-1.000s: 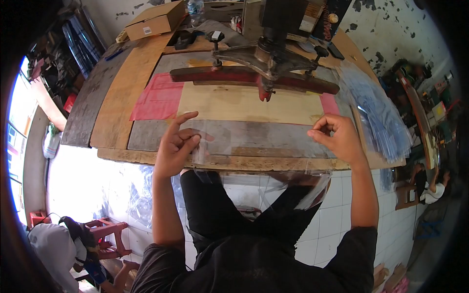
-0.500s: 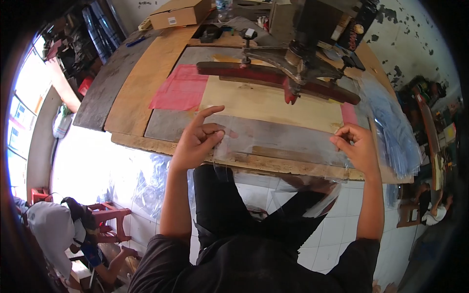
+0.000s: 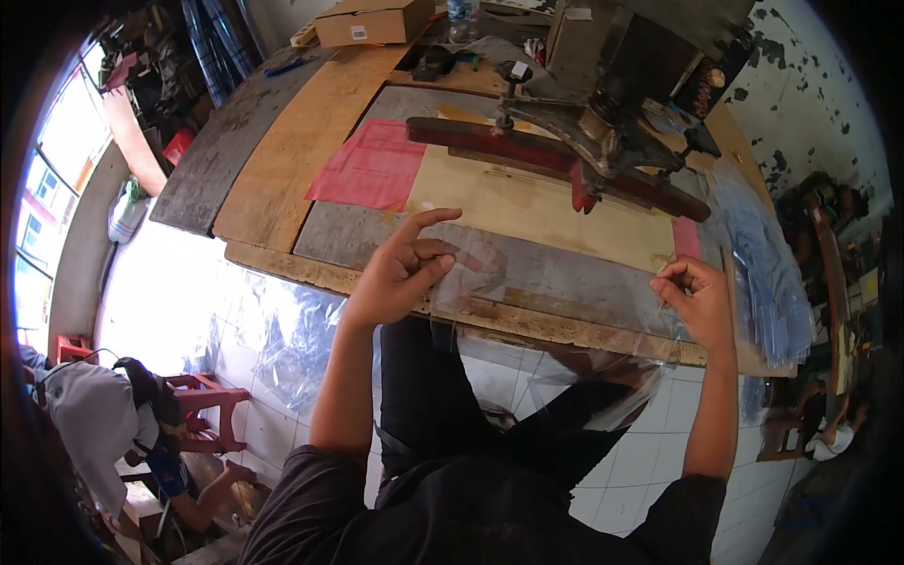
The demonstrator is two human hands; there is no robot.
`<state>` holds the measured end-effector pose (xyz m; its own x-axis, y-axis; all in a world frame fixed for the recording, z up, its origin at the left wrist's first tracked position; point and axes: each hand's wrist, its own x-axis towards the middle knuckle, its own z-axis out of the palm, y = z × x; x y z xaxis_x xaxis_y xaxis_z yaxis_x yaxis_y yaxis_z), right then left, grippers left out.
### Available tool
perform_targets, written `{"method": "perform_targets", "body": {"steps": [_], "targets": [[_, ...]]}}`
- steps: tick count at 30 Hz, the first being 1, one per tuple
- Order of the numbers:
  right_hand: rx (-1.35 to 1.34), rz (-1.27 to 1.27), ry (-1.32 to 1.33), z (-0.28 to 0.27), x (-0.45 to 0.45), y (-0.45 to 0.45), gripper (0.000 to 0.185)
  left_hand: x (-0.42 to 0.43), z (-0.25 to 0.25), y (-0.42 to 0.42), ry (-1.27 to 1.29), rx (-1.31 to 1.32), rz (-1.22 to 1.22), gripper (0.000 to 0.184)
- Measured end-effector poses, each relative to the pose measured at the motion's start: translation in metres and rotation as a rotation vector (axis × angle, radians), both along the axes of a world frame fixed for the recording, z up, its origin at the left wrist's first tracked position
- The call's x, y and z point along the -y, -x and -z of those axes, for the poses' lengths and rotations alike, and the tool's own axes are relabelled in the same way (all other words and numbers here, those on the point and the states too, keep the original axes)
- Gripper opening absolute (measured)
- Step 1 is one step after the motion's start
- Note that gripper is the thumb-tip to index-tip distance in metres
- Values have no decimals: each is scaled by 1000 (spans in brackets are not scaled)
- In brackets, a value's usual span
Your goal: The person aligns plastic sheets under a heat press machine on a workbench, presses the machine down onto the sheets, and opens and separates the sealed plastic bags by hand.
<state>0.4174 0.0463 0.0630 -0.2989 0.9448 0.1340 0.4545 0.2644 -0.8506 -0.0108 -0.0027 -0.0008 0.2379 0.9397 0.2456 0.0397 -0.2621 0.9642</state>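
Clear plastic sheet stretches between my two hands over the table's front edge and hangs down over my lap. My left hand pinches its left end between thumb and a finger, with the index finger extended. At the right end, my right hand pinches the sheet with curled fingers. Beyond the hands lies a cream board with a pink sheet at its left and a small pink piece at its right. A press bar with red parts is above the board.
A stack of clear plastic sheets lies at the table's right. A cardboard box, a blue pen and a bottle are at the back. One person sits low at left beside a red stool; another is at far right.
The view has turned, so the table and press appear shifted right and tilted. Both hands keep their pinch on the plastic, with little change in their pose.
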Motion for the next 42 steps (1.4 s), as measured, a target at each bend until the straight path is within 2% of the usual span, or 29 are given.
{"method": "perform_targets", "body": {"steps": [6, 9, 15, 17, 30, 36, 42], "targets": [[-19, -14, 1, 4, -2, -2, 13, 0, 1, -1, -12, -57, -17, 55], [2, 2, 1, 4, -2, -4, 14, -1, 5, -5, -13, 29, -65, 54], [-69, -30, 29, 6, -3, -9, 12, 1, -1, -5, 34, -9, -100, 54], [-195, -16, 81, -2, 1, -2, 13, 3, -6, -7, 74, -14, -118, 54], [-207, -106, 96, -18, 12, -11, 27, -3, 7, -3, 49, 18, -144, 56], [-70, -110, -7, -14, 11, -13, 24, -2, 6, -4, 31, 15, -139, 56], [-127, -88, -13, -8, 10, -11, 20, -2, 7, -4, 16, 49, -146, 56]]}}
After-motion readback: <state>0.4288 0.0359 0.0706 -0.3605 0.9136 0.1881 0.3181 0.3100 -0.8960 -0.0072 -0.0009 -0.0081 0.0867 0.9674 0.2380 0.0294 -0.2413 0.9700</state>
